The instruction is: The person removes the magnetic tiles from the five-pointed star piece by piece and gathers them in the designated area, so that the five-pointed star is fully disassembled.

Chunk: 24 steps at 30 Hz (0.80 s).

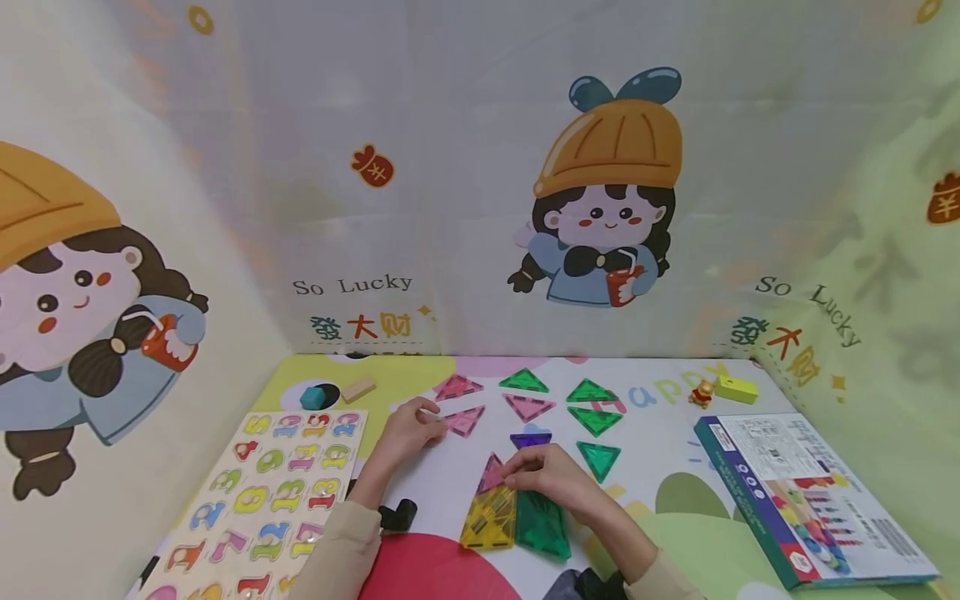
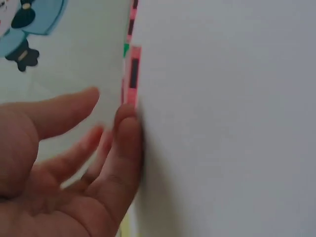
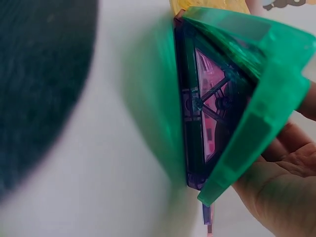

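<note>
In the head view my left hand (image 1: pixel 408 432) reaches to a pink triangular magnetic tile (image 1: pixel 465 421). The left wrist view shows the fingertips of the hand (image 2: pixel 84 158) at the pink tile's edge (image 2: pixel 133 74), the thumb held apart. My right hand (image 1: pixel 551 479) pinches a smaller pink triangle (image 1: pixel 491 473) at the top of a raised shape with a yellow tile (image 1: pixel 489 518) and a green tile (image 1: pixel 542 525). From the right wrist, a green tile (image 3: pixel 247 143) leans in front of a purple tile (image 3: pixel 190 108), partly hiding the hand (image 3: pixel 281 182).
Several green triangles (image 1: pixel 592 419), more pink ones (image 1: pixel 528 407) and a purple triangle (image 1: pixel 531 439) lie beyond the hands. A number puzzle board (image 1: pixel 281 479) lies at left, with a blue block (image 1: pixel 312 398) behind it. At right are a box (image 1: pixel 813 500), a bear figurine (image 1: pixel 702 393) and a yellow block (image 1: pixel 737 389).
</note>
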Available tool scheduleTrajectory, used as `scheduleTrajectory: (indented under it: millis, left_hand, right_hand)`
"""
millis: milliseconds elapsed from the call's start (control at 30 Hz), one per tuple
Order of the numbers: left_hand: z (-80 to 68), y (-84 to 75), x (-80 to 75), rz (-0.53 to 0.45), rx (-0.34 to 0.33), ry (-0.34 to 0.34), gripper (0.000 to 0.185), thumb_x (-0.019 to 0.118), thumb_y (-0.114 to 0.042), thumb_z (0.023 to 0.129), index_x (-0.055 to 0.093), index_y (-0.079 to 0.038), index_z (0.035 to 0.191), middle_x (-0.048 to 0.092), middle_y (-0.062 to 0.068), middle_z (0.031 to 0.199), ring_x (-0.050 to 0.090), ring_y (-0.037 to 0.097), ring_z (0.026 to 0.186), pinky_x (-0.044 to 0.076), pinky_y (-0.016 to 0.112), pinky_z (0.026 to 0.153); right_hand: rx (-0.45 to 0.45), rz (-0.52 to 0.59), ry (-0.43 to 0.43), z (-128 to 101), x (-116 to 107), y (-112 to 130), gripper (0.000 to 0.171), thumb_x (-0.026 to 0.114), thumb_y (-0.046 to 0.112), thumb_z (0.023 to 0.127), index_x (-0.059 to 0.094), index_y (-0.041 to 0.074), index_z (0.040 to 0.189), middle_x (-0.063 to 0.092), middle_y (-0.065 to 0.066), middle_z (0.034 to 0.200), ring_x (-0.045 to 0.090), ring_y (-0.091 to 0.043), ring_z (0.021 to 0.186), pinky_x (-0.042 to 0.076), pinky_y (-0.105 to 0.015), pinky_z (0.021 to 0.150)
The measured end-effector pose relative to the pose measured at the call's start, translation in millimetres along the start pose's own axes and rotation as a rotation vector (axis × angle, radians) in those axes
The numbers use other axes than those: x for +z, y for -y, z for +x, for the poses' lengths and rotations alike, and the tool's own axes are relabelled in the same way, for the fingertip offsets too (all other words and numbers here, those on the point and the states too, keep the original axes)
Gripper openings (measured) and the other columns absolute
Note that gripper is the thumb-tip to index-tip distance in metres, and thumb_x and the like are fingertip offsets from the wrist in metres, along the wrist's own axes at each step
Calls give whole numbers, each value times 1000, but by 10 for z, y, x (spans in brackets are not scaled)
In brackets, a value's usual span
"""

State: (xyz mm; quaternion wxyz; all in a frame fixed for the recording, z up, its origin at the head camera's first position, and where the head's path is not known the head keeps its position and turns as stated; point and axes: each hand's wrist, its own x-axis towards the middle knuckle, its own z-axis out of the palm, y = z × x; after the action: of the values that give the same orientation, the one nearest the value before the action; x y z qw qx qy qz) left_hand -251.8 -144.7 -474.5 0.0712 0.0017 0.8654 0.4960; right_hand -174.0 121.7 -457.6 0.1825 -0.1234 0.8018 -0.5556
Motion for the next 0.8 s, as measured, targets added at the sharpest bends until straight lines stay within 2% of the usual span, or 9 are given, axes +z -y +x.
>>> scheduleTrajectory:
  millis: [133,233,333,433,567,800]
  left_hand:
    - [-179,-40,30,11,90,231,22,71,-21,91,70,-7,108,71,5,85,65,14,73,54,28,68]
    - [-281,-83,93,-3,136,404,28,70,-25,92,72,-7,113,74,5,91,67,14,78,56,29,72]
    - [-334,-114,191,-8,156,503,26,70,-29,92,74,-11,111,74,2,92,66,12,77,56,28,72]
    - [-347,-129,285,-17,173,532,20,71,-29,92,77,-13,102,73,1,86,64,10,73,56,26,69]
    - [-350,-120,338,-59,147,503,15,71,-22,92,76,-8,92,69,0,76,62,10,66,56,26,66]
    - [-348,-97,317,-144,86,476,17,71,-17,91,73,0,91,64,0,71,61,10,63,58,26,63]
  right_hand:
    - [-15,-6,-21,-13,6,-1,21,70,23,92,75,6,102,75,-7,98,65,-14,87,53,-28,78]
    - [-21,-13,-31,-14,8,-9,21,72,25,90,76,7,100,76,-5,96,66,-13,86,53,-27,78]
    - [-31,-21,-27,-5,18,-21,20,72,25,90,77,9,99,76,-3,95,67,-13,87,53,-27,79]
    - [-44,-15,-19,-2,28,-28,18,72,24,90,77,9,98,76,-4,95,67,-14,87,53,-28,79]
    - [-50,0,-15,-8,43,-14,18,73,23,89,76,7,98,76,-6,94,66,-13,86,53,-29,78]
    - [-48,-76,-33,-30,27,6,16,73,24,89,77,10,95,75,-3,91,63,-12,83,51,-29,75]
